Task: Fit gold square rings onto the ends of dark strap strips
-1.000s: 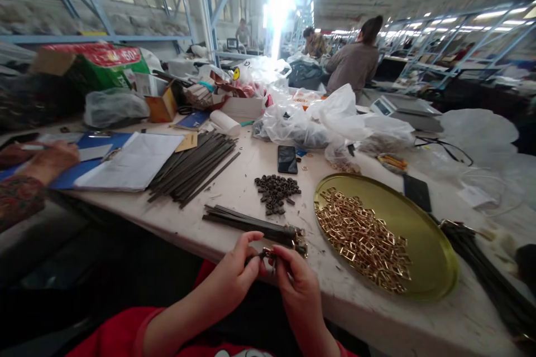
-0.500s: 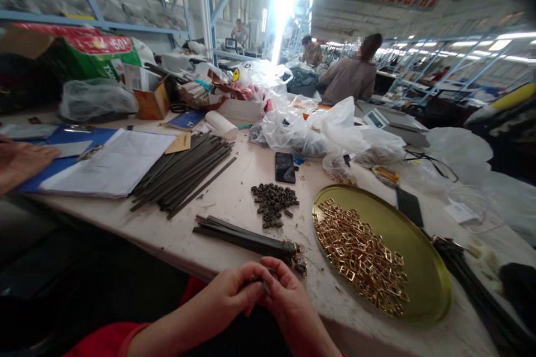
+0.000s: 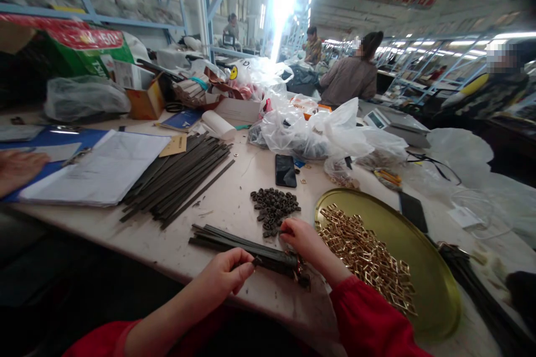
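Observation:
My left hand (image 3: 226,276) is closed in a pinch on a dark strap of the small strap bundle (image 3: 234,242) that lies near the table's front edge, buckles at its right end. My right hand (image 3: 304,242) reaches forward over that bundle, fingertips curled at the edge of the pile of small dark loops (image 3: 273,209); what they hold is hidden. Right of it a round gold tray (image 3: 422,245) holds several gold rectangular buckles (image 3: 368,262).
A larger stack of dark straps (image 3: 178,178), papers on a blue clipboard (image 3: 96,167), a black phone (image 3: 286,170), plastic bags (image 3: 322,131) and boxes (image 3: 144,100) cover the table. Another person's hand (image 3: 17,167) rests at the left. People work behind.
My hands have parted. The right one went forward to the pile of dark loops; the left one stayed near the table edge with the strap.

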Demonstrator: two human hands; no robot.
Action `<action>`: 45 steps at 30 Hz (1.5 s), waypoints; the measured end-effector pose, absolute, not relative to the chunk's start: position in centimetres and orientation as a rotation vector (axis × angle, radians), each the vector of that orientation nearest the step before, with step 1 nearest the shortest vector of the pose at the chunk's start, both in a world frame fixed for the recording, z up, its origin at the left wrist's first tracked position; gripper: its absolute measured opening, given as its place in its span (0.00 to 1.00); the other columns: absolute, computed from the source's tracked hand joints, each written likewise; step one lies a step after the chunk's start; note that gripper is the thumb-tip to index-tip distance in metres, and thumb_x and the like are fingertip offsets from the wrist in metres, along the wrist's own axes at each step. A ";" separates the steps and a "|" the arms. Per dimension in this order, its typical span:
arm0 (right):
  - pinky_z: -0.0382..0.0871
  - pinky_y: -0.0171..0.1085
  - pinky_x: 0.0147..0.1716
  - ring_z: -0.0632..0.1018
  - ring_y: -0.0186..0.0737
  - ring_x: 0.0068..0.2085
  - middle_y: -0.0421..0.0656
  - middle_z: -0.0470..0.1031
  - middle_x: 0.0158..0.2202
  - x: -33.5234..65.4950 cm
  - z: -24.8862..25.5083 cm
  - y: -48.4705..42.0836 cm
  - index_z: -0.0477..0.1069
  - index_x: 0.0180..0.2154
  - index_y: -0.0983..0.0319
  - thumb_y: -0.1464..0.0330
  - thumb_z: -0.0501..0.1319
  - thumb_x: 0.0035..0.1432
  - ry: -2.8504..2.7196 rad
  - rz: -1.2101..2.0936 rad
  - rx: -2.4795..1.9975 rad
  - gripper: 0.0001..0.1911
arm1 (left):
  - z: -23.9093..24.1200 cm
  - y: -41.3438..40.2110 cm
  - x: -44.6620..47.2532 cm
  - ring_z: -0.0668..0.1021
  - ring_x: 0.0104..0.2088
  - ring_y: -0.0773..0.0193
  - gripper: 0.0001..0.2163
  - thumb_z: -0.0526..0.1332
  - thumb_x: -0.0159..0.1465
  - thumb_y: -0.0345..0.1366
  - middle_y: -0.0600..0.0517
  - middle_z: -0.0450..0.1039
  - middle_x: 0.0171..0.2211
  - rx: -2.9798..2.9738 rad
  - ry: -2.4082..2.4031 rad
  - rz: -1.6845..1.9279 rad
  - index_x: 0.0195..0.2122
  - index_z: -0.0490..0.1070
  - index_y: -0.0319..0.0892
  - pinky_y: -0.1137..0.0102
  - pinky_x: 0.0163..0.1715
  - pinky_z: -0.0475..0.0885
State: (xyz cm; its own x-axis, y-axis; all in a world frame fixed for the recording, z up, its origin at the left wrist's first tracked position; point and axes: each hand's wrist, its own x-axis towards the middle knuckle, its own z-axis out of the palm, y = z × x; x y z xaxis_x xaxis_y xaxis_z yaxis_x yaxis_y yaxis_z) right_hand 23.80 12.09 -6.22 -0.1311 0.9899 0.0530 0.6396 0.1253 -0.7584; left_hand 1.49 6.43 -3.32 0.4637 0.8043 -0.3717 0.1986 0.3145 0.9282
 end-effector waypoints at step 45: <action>0.67 0.33 0.35 0.74 0.33 0.32 0.37 0.75 0.32 15.9 -3.6 -0.5 0.72 0.38 0.59 0.63 0.67 0.45 -0.615 1.586 -1.084 0.16 | -1.9 2.6 1.9 0.68 0.21 0.68 0.10 0.51 0.62 0.40 0.56 0.67 0.24 1.562 1.243 0.522 0.40 0.60 0.40 0.73 0.22 0.64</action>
State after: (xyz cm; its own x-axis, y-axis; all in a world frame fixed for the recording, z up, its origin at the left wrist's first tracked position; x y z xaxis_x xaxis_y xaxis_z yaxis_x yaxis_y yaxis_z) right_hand 15.86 -0.46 -3.61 -0.0186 0.9437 -0.3302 -0.4744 -0.2990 -0.8280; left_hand 1.90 2.61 -1.87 0.3714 0.8947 -0.2481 0.4486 0.0611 0.8917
